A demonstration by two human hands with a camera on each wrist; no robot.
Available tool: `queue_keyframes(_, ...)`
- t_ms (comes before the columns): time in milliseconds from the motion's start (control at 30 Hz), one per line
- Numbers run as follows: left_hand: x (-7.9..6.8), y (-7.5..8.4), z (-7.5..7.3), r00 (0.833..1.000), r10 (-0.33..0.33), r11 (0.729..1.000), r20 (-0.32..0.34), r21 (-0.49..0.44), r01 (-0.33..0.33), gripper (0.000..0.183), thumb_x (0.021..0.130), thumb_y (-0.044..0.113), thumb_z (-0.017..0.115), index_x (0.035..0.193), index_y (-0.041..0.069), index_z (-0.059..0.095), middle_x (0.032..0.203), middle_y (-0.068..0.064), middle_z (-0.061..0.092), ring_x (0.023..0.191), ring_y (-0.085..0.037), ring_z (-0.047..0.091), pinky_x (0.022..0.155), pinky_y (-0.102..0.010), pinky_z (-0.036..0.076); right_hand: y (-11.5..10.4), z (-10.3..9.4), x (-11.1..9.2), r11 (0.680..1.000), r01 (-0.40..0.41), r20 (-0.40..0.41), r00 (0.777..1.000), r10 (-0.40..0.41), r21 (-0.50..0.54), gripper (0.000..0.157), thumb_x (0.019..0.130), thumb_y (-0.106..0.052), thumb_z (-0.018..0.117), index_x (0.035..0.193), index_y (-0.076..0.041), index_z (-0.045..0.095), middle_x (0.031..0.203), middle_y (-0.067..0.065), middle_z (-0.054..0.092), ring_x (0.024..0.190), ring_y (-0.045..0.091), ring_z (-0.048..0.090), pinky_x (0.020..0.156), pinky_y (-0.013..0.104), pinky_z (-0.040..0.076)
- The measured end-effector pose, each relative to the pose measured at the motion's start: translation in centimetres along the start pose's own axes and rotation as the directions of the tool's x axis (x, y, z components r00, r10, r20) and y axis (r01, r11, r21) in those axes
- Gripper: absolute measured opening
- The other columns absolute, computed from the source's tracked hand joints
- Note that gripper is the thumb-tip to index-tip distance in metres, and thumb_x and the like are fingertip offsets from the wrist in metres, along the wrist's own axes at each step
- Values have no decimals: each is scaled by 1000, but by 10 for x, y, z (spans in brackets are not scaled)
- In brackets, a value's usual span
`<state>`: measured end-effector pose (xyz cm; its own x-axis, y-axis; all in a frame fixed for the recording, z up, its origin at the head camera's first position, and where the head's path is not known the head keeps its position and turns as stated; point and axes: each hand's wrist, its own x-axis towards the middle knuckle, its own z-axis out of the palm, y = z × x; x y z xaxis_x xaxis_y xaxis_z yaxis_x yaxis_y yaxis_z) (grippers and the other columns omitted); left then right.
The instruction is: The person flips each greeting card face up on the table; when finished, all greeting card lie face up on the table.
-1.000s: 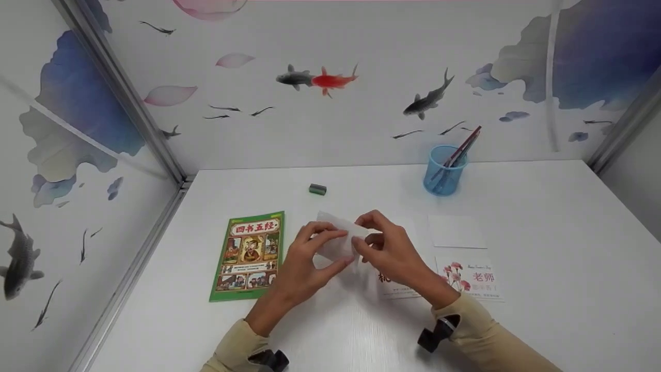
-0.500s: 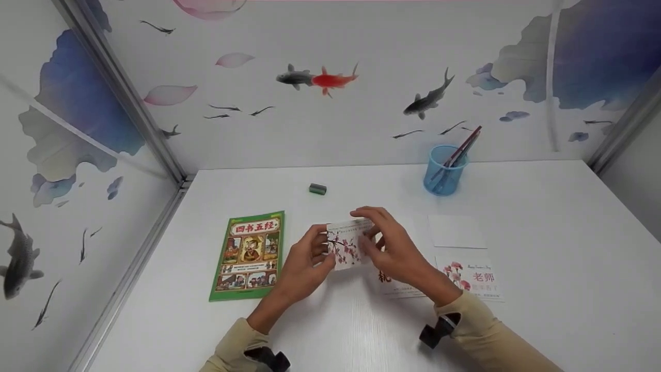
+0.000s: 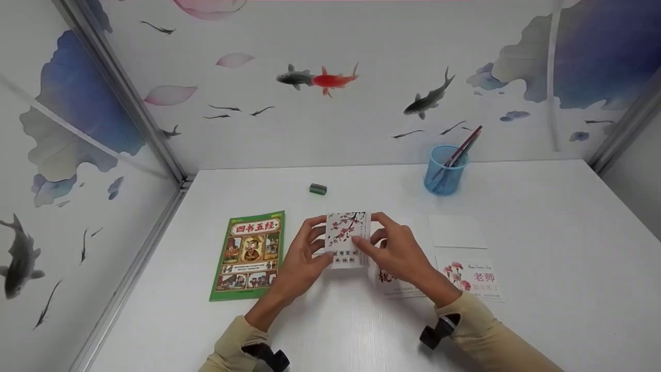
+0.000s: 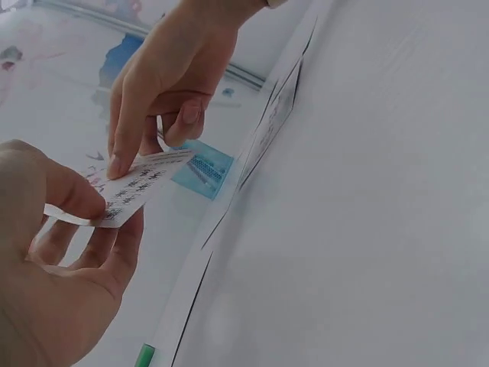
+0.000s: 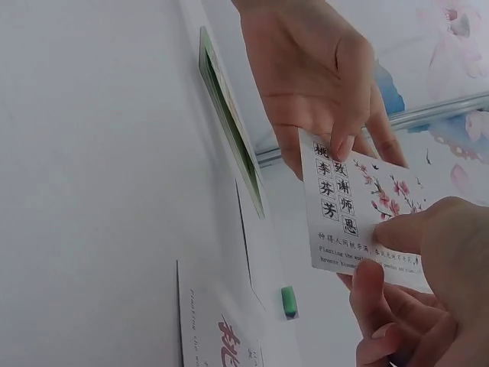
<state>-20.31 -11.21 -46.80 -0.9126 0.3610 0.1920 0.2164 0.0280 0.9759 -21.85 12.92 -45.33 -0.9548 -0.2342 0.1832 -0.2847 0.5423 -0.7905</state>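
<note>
Between both hands, above the table, is a white card [image 3: 341,230] printed with pink blossom branches and dark characters; its printed face is turned up toward the head camera. My left hand [image 3: 303,261] pinches its left edge, thumb in front and fingers behind. On the other side my right hand [image 3: 396,253] grips it, thumb pressed on the print and fingers behind the edge. The right wrist view shows the characters on the card [image 5: 328,191] close up. Another printed card [image 3: 397,289] lies under the right forearm, partly hidden.
A green illustrated book [image 3: 248,258] lies left of the hands. Behind them is a small green-and-dark block [image 3: 318,189]. A blue cup [image 3: 443,178] with pencils stands at the back right. On the right lie a plain white card [image 3: 457,232] and a flower-printed card [image 3: 480,279].
The held card first showed a plain, tilted face. It has been turned over and rotated, so its blossom print now faces the head camera with characters at the bottom. Both hands stayed near the same spot.
</note>
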Motion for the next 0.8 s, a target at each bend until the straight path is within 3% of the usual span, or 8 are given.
queue_keyframes(100,0,-2,-2,999,9,999,-39,46,-7,60,106,1,61,161,22,47,149,-10,58,125,-28,64,101,-31,59,0,1,0,1000,15,-18,1000,-16,-23,69,97,-39,84,154,-17,53,115,3,79,89,16,72,71,33,58)
queue_keyframes(200,1,-4,-4,998,18,995,-60,98,-12,54,109,4,59,158,25,54,142,-10,60,120,-27,64,98,-29,57,0,2,0,996,81,-38,996,-82,-33,78,94,-32,87,160,-17,48,134,8,70,108,20,69,80,40,62)
queue_keyframes(367,1,-4,-9,995,23,974,-92,225,-1,40,111,10,59,149,24,64,145,-3,66,126,-23,65,94,-26,54,-1,4,-2,973,223,-12,975,-224,-53,79,95,-20,86,162,-15,44,145,12,63,118,21,66,86,45,64)
queue_keyframes(467,2,-6,-12,995,12,951,-96,309,18,35,111,12,59,143,22,67,144,1,69,126,-21,66,87,-24,53,-2,5,-4,962,264,54,964,-260,-68,69,96,-14,84,157,-16,51,150,8,59,118,20,65,86,43,64)
queue_keyframes(567,1,-7,-15,996,3,912,-85,409,32,35,110,11,60,142,23,69,142,3,71,124,-19,67,85,-25,53,0,5,-6,957,273,160,953,-255,-99,56,96,-13,84,147,-17,61,156,9,53,129,24,63,94,45,63)
queue_keyframes(700,-1,-9,-19,999,4,860,-40,510,17,33,110,10,59,139,22,71,138,1,72,129,-18,66,98,-34,56,3,8,-11,953,258,297,933,-203,-160,50,93,-19,87,139,-19,67,166,15,44,148,34,50,114,53,54)
queue_keyframes(800,-3,-10,-21,1000,7,829,10,559,-11,32,110,8,59,137,19,71,135,-1,72,130,-18,66,105,-41,56,5,11,-13,941,274,343,919,-196,-199,52,91,-22,90,137,-20,67,167,15,44,152,36,45,121,56,48)
